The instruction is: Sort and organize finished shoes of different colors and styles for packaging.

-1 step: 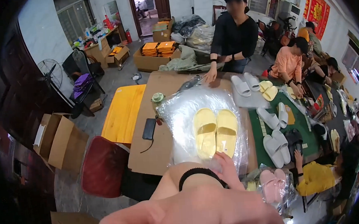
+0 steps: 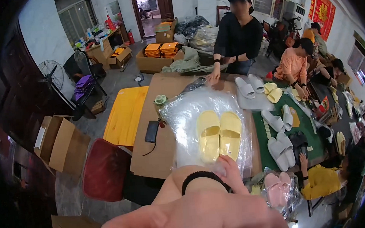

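Observation:
A pair of pale yellow slippers [image 2: 209, 131] lies side by side, toes away from me, on a stack of clear plastic bags [image 2: 189, 117]. Shiny film seems to cover their heel ends. My right hand [image 2: 232, 173] is at the heel of the right-hand slipper, fingers closed together on the edge of a clear bag. Beside it, my left hand [image 2: 186, 172] is mostly hidden behind the near arm, its fingers out of sight. A black band crosses the wrist there. The bare arms fill the lower middle.
Across the table a person in black [image 2: 238, 39] reaches to the bags' far edge. A black phone [image 2: 151, 131] with a cord and a green jar [image 2: 160, 99] lie left. Grey slippers [image 2: 277, 154] rest on a green mat; bagged pink slippers [image 2: 272, 188] sit nearer.
Hardly anything differs. A small white mark on the right-hand yellow slipper sits slightly nearer me, and my right fingers have shifted a little.

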The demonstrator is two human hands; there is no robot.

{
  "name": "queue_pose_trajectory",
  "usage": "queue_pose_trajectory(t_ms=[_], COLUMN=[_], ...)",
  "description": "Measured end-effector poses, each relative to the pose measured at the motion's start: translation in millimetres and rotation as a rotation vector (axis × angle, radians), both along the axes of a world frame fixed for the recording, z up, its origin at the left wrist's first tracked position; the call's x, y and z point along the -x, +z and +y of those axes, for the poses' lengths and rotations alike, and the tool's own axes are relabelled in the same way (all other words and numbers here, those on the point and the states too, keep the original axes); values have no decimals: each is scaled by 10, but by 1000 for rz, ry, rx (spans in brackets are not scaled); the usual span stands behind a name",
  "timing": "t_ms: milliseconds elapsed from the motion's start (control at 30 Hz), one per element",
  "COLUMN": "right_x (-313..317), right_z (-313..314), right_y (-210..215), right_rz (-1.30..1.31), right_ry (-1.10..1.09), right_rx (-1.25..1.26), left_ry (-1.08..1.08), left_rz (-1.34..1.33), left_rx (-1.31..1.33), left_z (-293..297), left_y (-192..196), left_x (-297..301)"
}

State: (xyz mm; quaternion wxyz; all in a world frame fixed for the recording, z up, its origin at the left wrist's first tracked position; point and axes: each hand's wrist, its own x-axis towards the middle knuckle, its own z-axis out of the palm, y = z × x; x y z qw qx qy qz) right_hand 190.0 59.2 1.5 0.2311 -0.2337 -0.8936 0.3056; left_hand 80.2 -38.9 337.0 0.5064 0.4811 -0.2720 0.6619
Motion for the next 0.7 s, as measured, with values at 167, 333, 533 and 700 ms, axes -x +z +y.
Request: queue_pose_trajectory(t_ms=[167,333,533,700], right_x=[40,48,-10,2], right_z=[6,41,-2,-164], right_y=[-18,36,-11,236], right_rz=[7,-4,-1,-83], right_ry=[-2,2,-22,20], right_rx=[-13,15,-15,21], left_ry=[15,29,-47,-4], left_rz=[-36,-82,-119,228], left_rx=[-37,-83,-232,-287], left_z=[-17,176,-115,41], left_y=[-87,-8,-33,-54], left_x=[-114,-138,8,340])
